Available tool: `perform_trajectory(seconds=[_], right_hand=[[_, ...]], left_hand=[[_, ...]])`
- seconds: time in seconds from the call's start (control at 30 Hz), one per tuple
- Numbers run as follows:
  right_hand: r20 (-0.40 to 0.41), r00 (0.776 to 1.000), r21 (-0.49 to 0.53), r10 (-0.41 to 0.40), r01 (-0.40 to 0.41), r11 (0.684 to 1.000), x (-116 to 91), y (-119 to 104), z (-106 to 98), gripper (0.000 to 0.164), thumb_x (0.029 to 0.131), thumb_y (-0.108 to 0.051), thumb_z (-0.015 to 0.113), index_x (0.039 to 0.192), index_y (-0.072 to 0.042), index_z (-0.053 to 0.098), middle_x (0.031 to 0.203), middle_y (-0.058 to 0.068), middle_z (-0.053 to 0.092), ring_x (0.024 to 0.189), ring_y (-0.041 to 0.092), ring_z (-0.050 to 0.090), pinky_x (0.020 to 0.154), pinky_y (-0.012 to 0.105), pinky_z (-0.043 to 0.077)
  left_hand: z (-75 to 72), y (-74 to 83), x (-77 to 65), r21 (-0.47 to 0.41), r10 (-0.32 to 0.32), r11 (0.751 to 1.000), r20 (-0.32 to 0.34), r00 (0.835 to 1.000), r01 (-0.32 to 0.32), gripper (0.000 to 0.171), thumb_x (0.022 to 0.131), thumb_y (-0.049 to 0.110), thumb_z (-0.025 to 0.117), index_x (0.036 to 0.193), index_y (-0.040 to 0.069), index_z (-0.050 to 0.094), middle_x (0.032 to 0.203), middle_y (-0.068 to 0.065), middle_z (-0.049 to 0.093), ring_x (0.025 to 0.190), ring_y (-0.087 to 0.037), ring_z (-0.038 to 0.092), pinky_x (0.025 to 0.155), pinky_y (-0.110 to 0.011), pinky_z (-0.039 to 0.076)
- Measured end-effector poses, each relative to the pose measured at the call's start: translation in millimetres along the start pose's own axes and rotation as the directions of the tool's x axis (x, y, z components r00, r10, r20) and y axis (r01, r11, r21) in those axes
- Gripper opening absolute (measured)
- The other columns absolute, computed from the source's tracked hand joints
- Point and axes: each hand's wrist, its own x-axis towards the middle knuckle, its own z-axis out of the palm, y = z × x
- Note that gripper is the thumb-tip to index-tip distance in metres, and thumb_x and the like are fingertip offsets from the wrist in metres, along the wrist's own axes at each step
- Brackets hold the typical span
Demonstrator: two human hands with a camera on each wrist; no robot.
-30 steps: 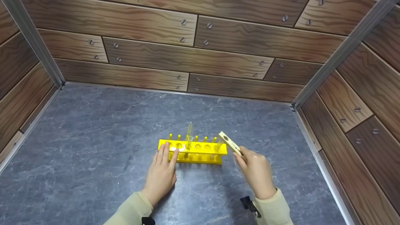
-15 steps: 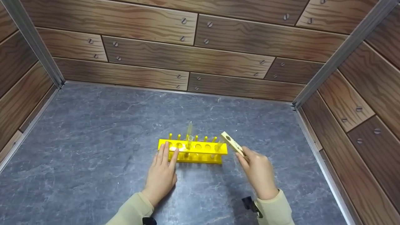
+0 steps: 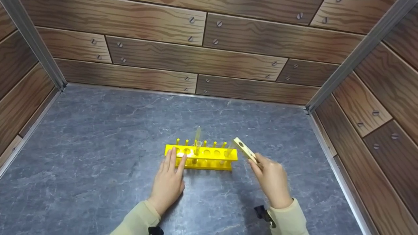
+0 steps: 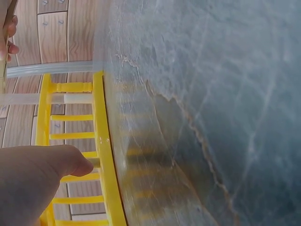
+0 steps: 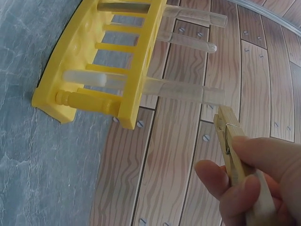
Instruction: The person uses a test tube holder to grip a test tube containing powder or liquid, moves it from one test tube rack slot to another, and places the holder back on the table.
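Note:
A yellow test tube rack [image 3: 209, 157] stands on the dark marbled tabletop. My left hand [image 3: 168, 184] rests its straight fingers on the rack's left end; the left wrist view has the thumb [image 4: 68, 161] at the rack's front side. Between thumb and fingers, my right hand [image 3: 270, 180] grips a wooden test tube clamp [image 3: 244, 148]. Its tip is right by the mouth of the clear test tube [image 5: 183, 90] in the rack's right-end hole. That tube has a whitish lower end [image 5: 87, 78]. Another tube [image 3: 198, 149] stands in a hole near the middle.
An upturned clear tube [image 3: 198, 133] sits over a peg in the rack's back row. Other yellow pegs are bare. Wood-patterned walls [image 3: 156, 52] with metal corner strips [image 3: 339, 58] enclose the tabletop at the back and both sides.
My right hand has shifted slightly to the right with the clamp, away from the right-end tube. The left hand and the rack have stayed in place.

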Motion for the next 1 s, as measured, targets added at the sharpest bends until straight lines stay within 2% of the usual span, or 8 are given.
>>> perform_trajectory(seconds=[0.17, 0.5, 0.8, 1.0], right_hand=[[-0.013, 1.000, 0.004, 0.005, -0.005, 1.000, -1, 3, -1, 0.024, 0.083, -0.013, 0.071, 0.100, 0.003, 0.069, 0.077, 0.012, 0.068, 0.054, 0.013, 0.060, 0.044, 0.026, 0.047], [-0.008, 0.999, -0.012, 0.040, -0.040, 0.999, -7, 13, 1, 0.017, 0.083, -0.013, 0.071, 0.094, 0.000, 0.069, 0.065, 0.007, 0.063, 0.044, 0.006, 0.044, 0.038, 0.022, 0.038], [0.035, 0.992, -0.003, 0.119, -0.118, 0.993, -12, 20, 5, 0.023, 0.084, -0.014, 0.070, 0.099, 0.003, 0.069, 0.073, 0.012, 0.069, 0.050, 0.012, 0.059, 0.040, 0.025, 0.045], [0.043, 0.990, 0.013, 0.135, -0.136, 0.991, -13, 25, 7, 0.025, 0.084, -0.014, 0.069, 0.101, 0.004, 0.069, 0.075, 0.014, 0.068, 0.055, 0.016, 0.062, 0.045, 0.029, 0.050]], left_hand=[[-0.7, -0.4, -0.1, -0.007, -0.006, 1.000, 0.007, 1.000, 0.006, 0.074, 0.081, 0.024, 0.064, 0.145, 0.006, 0.032, 0.148, -0.030, 0.016, 0.137, -0.041, 0.016, 0.104, -0.050, 0.032], [1.1, -0.7, 0.0, -0.024, -0.007, 1.000, 0.014, 1.000, 0.007, 0.077, 0.079, 0.025, 0.067, 0.145, 0.006, 0.032, 0.149, -0.030, 0.015, 0.137, -0.040, 0.015, 0.105, -0.050, 0.030], [3.3, -0.8, -0.8, -0.024, 0.003, 1.000, -0.015, 1.000, -0.003, 0.076, 0.078, 0.022, 0.065, 0.145, 0.006, 0.032, 0.148, -0.030, 0.016, 0.137, -0.040, 0.015, 0.104, -0.050, 0.032], [2.1, -0.7, 0.4, -0.011, 0.000, 1.000, -0.003, 1.000, 0.000, 0.075, 0.080, 0.022, 0.063, 0.145, 0.006, 0.031, 0.148, -0.030, 0.016, 0.137, -0.041, 0.015, 0.106, -0.050, 0.030]])
